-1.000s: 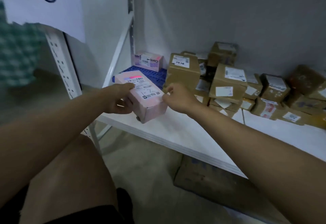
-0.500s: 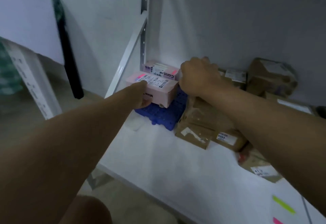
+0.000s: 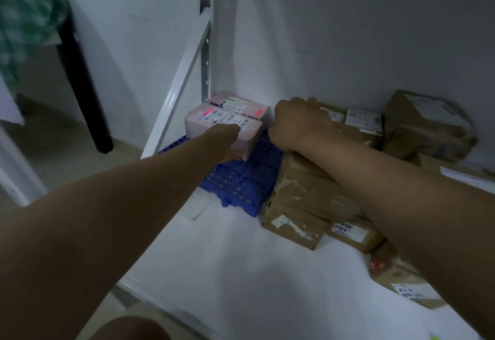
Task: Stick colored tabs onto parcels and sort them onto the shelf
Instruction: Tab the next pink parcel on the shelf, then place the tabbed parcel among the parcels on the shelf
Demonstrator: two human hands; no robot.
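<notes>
The pink parcel (image 3: 223, 131) sits at the far left end of the white shelf (image 3: 227, 254), resting on a blue perforated mat (image 3: 241, 181), with a second pink parcel (image 3: 241, 105) just behind it against the wall. A pink tab (image 3: 207, 112) shows on its top label. From the head view, my left hand (image 3: 227, 143) is the nearer one: it lies against the parcel's front face and right corner, fingertips reaching onto the label. The fingers look curled round the near edge, though the forearm hides most of them, so I cannot tell for sure how they lie. The parcel's long axis runs left to right, slightly skewed, straight ahead of those fingers. I judge a short push away from me would seat it against its neighbour. My right hand (image 3: 300, 123) is fisted, knuckles up, resting on the brown parcels (image 3: 308, 192) stacked just right of the mat; whether it holds anything is hidden.

Left of the shelf frame stand a dark table leg (image 3: 80, 85) and a green checked cloth (image 3: 26, 18).
</notes>
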